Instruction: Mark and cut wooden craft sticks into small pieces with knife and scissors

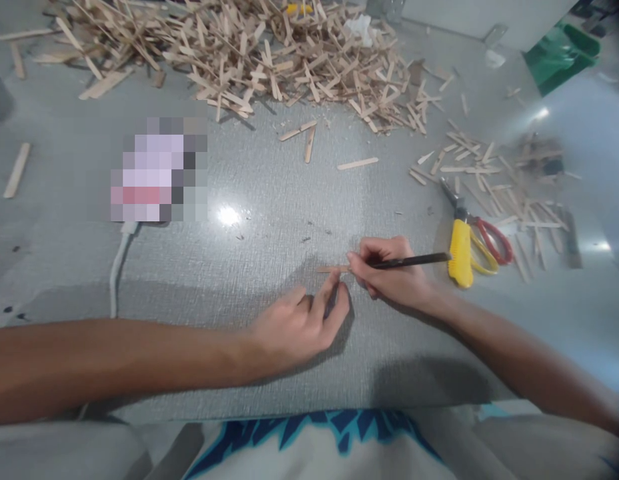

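Note:
My right hand (389, 273) is closed around a thin dark pencil-like tool (414, 261) whose tip meets a small wooden stick (332, 269) lying flat on the grey table (269, 200). Just below the stick rests my left hand (299, 323), its fingers curled and its fingertips pressed down at the stick's near end. Whether those fingers pinch the stick or only steady it is unclear.
A large heap of wooden sticks (259, 53) fills the far side. Shorter cut pieces (489, 173) lie scattered at the right. Yellow-and-red-handled scissors (469, 243) sit right of my hand. A white cable (117, 267) runs at the left. A green container (562, 57) stands far right.

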The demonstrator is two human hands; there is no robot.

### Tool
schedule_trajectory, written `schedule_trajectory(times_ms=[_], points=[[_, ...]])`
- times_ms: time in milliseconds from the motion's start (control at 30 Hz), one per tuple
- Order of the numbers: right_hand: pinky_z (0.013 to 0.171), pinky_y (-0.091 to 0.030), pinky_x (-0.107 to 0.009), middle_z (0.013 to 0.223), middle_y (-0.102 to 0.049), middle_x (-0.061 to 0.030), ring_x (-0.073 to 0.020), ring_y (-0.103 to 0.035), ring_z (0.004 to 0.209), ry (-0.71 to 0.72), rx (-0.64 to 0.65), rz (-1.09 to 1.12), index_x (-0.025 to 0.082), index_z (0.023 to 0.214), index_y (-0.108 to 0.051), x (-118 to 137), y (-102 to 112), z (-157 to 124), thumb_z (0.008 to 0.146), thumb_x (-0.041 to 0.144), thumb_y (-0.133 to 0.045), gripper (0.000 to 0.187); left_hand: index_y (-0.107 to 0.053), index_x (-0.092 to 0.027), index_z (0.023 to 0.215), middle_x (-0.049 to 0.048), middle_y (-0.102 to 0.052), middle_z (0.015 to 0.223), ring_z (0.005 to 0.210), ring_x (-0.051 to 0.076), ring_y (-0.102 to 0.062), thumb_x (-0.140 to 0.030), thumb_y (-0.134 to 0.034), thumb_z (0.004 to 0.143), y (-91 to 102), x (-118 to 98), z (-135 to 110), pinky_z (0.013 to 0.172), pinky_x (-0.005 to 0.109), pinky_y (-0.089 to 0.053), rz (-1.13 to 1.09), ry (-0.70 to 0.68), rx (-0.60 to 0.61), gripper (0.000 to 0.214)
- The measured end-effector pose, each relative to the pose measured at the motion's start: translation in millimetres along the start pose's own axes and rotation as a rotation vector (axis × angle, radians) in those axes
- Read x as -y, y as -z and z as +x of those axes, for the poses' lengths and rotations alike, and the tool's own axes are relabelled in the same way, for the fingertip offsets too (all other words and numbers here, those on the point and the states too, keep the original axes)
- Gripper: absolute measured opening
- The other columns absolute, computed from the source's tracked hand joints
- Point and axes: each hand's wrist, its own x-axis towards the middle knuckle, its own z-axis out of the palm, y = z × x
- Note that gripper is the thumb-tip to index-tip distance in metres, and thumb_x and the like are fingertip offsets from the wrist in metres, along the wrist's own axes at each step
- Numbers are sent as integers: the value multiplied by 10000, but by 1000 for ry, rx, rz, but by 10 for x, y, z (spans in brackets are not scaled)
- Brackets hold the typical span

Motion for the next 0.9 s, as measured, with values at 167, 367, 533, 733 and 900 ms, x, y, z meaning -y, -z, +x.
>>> schedule_trajectory(times_ms=[167,367,533,733,900], points=[[394,-394,-218,485,-541,49,-89,-512,379,-4,2,-6,229,654,-475,7,3,-1,1038,452,-701,499,-739,2,1248,273,-776,1266,693,190,-753,-65,-577,977,45,36,28,724,338,-588,21,-54,18,323],[390,-399,-211,486,-544,52,-90,-524,376,9,7,-17,231,664,-465,-13,5,2,1046,395,-675,466,-690,32,1294,291,-772,1262,857,224,-809,-105,-562,1020,18,44,14,1024,418,-602,7,-62,13,332],[401,-411,-209,484,-545,51,-86,-528,378,15,2,-48,227,657,-472,1,10,8,1051,388,-655,463,-671,37,1294,299,-769,1269,841,223,-815,-124,-613,1019,-13,38,1,1136,479,-571,-14,-67,17,323],[385,-388,-209,474,-541,53,-86,-520,362,3,-3,-38,228,659,-470,-8,0,8,1045,407,-676,472,-672,52,1277,314,-773,1244,774,228,-805,-143,-630,1025,-10,47,27,1073,517,-612,-42,-66,19,321],[378,-380,-208,475,-535,55,-86,-513,362,0,2,-22,234,660,-451,-24,1,7,1042,400,-683,476,-671,67,1266,312,-786,1202,936,283,-819,-137,-653,1006,5,55,36,1054,502,-616,-21,-73,10,331]])
